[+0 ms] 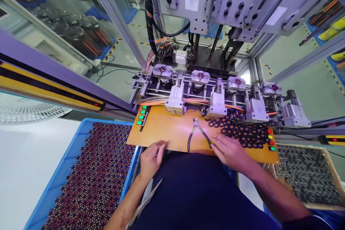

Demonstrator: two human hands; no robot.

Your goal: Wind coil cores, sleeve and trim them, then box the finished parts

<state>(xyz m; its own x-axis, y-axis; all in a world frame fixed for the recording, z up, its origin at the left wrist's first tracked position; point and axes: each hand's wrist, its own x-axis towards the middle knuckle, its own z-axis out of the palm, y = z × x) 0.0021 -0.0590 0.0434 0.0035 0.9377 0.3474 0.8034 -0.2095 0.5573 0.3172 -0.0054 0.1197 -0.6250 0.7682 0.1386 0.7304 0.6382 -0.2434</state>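
My left hand (pixel 151 158) rests at the front edge of the tan work board (pixel 159 125), its fingers loosely curled and nothing visible in them. My right hand (pixel 230 152) lies over the same edge farther right, fingers stretched out and holding nothing. Its fingertips are close to one handle of the diagonal cutters (pixel 196 123); whether they touch, I cannot tell. The cutters lie with handles spread and jaws pointing away from me. Beyond my right hand, many small round black-and-copper parts (pixel 245 133) stand in rows on the board.
Behind the board runs a machine with several round fixtures (pixel 200 76), each holding a small part. Metal plates (pixel 194 0) hang above. A blue tray (pixel 83 129) of dark parts stands left, a box (pixel 330 158) of grey parts right. Green buttons (pixel 142 117) line the board's left end.
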